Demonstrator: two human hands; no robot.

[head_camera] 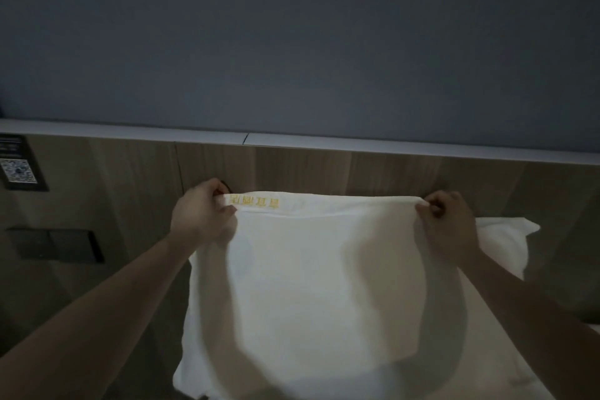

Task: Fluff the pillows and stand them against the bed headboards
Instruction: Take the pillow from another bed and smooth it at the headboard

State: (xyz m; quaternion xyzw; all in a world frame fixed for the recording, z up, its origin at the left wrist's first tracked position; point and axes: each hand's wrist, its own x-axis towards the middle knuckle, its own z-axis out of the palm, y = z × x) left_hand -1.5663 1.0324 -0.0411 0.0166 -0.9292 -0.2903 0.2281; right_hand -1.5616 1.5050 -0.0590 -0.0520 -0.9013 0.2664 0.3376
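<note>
Two hands on one pillow, head view only. Left hand (201, 211) pinches the top-left corner of the soft white fabric pillow (311, 276), thumb and fingers closed on the seam; right hand (449, 221) pinches the top-right corner the same way. Top edge is pulled taut between them, with yellow embroidered lettering (255, 202) along it near the left grip, reading upside down from here.

Pillow sits centre frame, held upright just in front of the wood-grain panel headboard (324, 169); I can't tell whether its back touches the panel. Lower edge is down at 6 o'clock on the white bed sheet (506, 351). A second white pillow (506, 237) peeks out behind it at 3 o'clock, near the right wrist.

Handling, my read: light, limp, loosely filled. The cotton case creases and sags below the taut edge, so the fill likely settles low. Corner grips suit shaking; for standing it, hold lower on the sides or it will slump forward. Not slippery, not fragile.

Surroundings: pale ledge (292, 140) caps the headboard, matte blue-grey wall (292, 36) at 12 o'clock. Black placard with a QR code (19, 166) at 9 o'clock, dark switch panel (55, 245) below it. Lighting is dim.
</note>
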